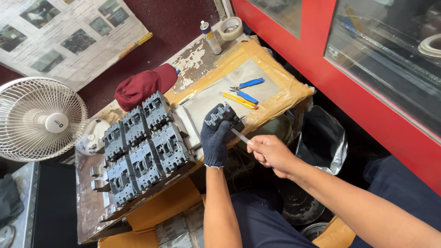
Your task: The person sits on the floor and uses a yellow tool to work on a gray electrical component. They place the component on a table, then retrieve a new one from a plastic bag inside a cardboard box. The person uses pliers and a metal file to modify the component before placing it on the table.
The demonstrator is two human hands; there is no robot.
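**Head view: gloved hand grips a breaker, bare hand holds a thin blade to it**

Head camera looks down on a worn workbench covered partly in tan tape. Near the middle of the frame the left hand, in a dark knit glove, has its fingers wrapped up around a dark grey circuit breaker, gripping it from below with the forearm rising straight from the bottom edge. Just to its right the bare right hand is closed, thumb and fingers pinched on a thin flat metal tool whose tip reaches the breaker's lower right side; whether it actually enters the casing is hard to make out. That forearm runs off toward the lower right corner.

Left of centre, six similar breakers lie in two rows on the bench. Above the held breaker lie blue-handled pliers and a yellow utility knife. A maroon cap sits upper left of the stack, a white fan at the left edge, partly cut off.
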